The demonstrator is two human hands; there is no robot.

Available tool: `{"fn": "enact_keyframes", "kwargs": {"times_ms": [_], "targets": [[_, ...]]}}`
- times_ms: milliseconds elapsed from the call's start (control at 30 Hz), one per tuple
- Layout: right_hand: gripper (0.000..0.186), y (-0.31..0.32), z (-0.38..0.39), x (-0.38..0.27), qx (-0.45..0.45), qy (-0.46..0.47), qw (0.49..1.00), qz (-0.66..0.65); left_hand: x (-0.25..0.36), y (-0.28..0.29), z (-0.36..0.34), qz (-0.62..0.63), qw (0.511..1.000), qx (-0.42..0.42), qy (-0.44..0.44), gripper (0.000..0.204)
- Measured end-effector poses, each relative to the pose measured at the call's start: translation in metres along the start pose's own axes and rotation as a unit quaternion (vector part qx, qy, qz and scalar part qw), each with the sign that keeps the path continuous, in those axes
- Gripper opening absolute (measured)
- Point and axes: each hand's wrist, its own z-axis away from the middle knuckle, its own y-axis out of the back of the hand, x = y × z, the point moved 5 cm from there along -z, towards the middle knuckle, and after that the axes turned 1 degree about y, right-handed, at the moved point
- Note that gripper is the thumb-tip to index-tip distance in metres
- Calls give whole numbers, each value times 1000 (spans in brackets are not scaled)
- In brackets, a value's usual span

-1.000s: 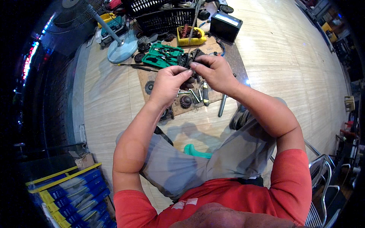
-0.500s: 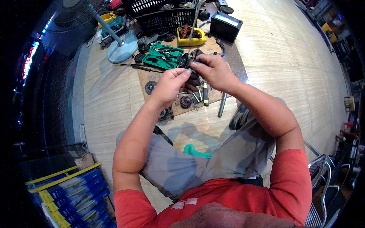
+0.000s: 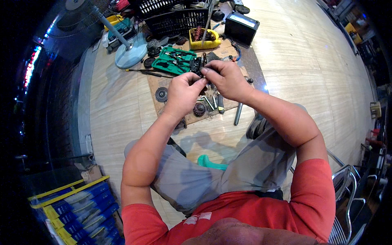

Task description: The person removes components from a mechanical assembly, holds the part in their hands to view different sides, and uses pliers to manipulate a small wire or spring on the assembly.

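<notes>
Both my hands meet over the cardboard work mat. My left hand (image 3: 182, 92) is closed with thumb and fingertips pinched together. My right hand (image 3: 229, 80) pinches beside it, its thumb nearly touching the left fingertips. At their fingertips is a dark metal part (image 3: 197, 64), mostly hidden by the fingers, so its kind is unclear. Below my hands lie a dark toothed gear (image 3: 199, 109), small silver hex keys (image 3: 209, 102) and a black-and-yellow handled tool (image 3: 221, 104). A round dark disc (image 3: 161, 94) rests left of my left hand.
Beyond my hands are an open green tool case (image 3: 173, 59), a yellow cut-open jug (image 3: 204, 39) with greasy parts, a black battery (image 3: 241, 28) and a black crate (image 3: 177, 22). A fan base (image 3: 130, 55) stands far left. A metal tube (image 3: 238, 114) lies near my right foot.
My hands have drawn closer together and the right has shifted slightly left. A dark, finger-like bundle seen under them is no longer visible, showing more of the hex keys.
</notes>
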Motion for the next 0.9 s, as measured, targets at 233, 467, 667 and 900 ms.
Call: {"fn": "enact_keyframes", "kwargs": {"times_ms": [233, 467, 667, 900], "targets": [[20, 6, -5, -3, -58, 75, 993, 74, 13, 3, 3, -28, 996, -90, -4, 27], [17, -8, 5, -6, -195, 88, 976, 29, 16, 10, -1, 222, 964, -145, -33, 33], [18, -14, 4, -2, -186, 65, 980, 28, 12, 18, -5, 164, 985, -52, -26, 16], [18, -17, 5, -1, -187, 43, 981, 40, 19, 25, 0, 57, 996, 37, -57, 16]]}}
